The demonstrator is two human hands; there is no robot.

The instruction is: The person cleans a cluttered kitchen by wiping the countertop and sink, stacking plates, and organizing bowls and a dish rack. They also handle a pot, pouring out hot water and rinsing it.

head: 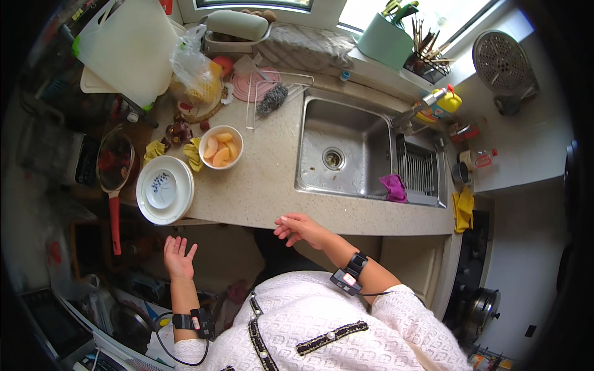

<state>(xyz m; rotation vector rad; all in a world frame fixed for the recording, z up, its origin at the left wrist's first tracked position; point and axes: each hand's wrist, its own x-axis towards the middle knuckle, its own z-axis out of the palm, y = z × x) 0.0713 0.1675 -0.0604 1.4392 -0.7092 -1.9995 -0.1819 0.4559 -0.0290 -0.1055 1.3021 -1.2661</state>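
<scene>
My left hand (178, 259) is raised palm up with its fingers apart, in front of the counter and below a stack of white plates (185, 204). On top of that stack sits a small white dish (161, 189) with a blue plant pattern. My right hand (300, 228) hovers at the counter's front edge, fingers slightly bent, holding nothing. Up from it stands a white bowl (238, 160) with pale orange fruit pieces (222, 150) inside. Crumpled yellow cloths (192, 155) lie beside the bowl.
A steel sink (345, 139) is set into the stone counter (260, 195), with a purple cloth (393, 188) over its front edge. A lidded pan's red handle (115, 225) juts past the counter's left end. A wire rack (251, 104) and white cutting boards (125, 51) stand farther back.
</scene>
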